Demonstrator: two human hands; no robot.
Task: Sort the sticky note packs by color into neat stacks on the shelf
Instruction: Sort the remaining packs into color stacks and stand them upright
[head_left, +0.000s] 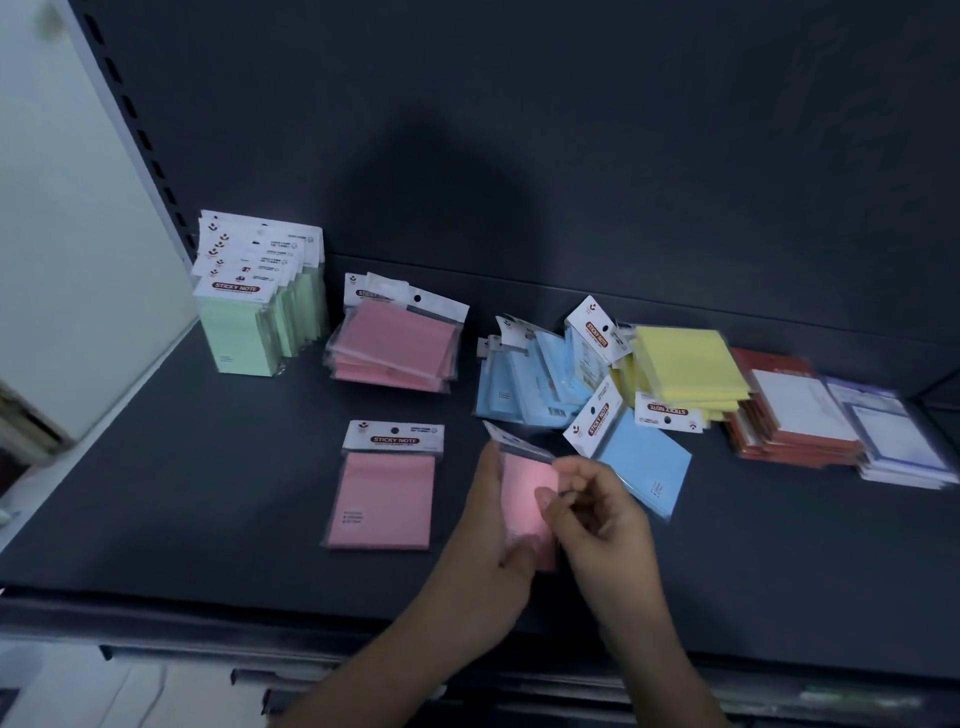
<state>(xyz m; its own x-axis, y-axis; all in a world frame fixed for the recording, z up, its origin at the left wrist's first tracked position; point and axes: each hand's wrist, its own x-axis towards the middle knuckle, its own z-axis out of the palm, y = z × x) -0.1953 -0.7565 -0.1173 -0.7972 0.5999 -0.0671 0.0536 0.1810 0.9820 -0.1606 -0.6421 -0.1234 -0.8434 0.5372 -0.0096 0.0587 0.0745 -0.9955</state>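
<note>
Both hands, left (496, 525) and right (592, 512), grip one pink pack (527, 499) above the shelf (156, 493). Green stack (254, 306) looks neat; pink pile (395, 345), blue heap (540, 379) and a loose pink pack (384, 493) need tidying.

I hold a pink pack (527, 493) tilted between my left hand (491, 535) and right hand (597, 519); a second pink pack (384, 499) lies flat on the shelf (182, 493) nearby.
</note>
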